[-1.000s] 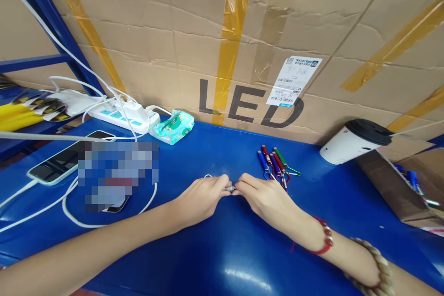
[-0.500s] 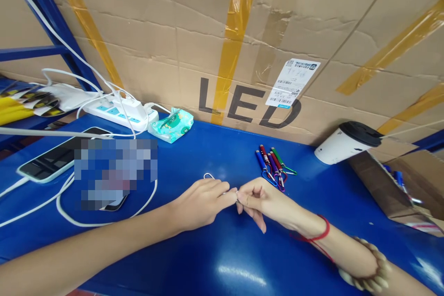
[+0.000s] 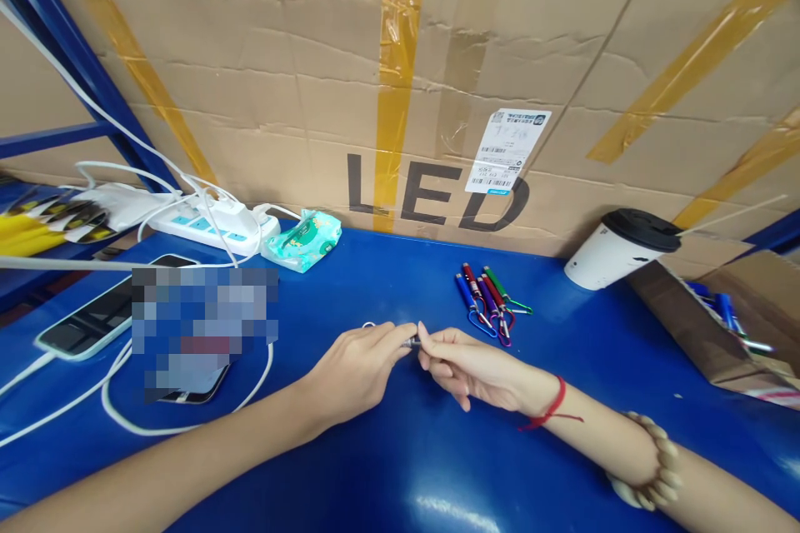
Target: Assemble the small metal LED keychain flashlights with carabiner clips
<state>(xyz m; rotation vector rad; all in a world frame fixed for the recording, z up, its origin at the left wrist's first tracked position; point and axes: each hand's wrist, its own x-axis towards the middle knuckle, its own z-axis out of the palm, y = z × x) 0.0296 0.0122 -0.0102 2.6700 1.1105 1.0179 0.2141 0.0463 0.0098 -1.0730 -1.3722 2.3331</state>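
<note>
Bright, even light is falling from overhead; white glare patches are showing on the glossy blue table [image 3: 387, 466] at the near edge, centre and far right. Shadows under the forearms are lying soft and faint. Wide-angle distortion is bending the cardboard box [image 3: 262, 83] and shelf frame toward the edges. A pixelated block is masking an area left of centre. Focus is holding sharp mid-scene.

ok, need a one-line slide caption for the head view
Both hands, left hand and right hand, pinch a small metal piece over the blue table, coloured keychain lights beyond.
</note>
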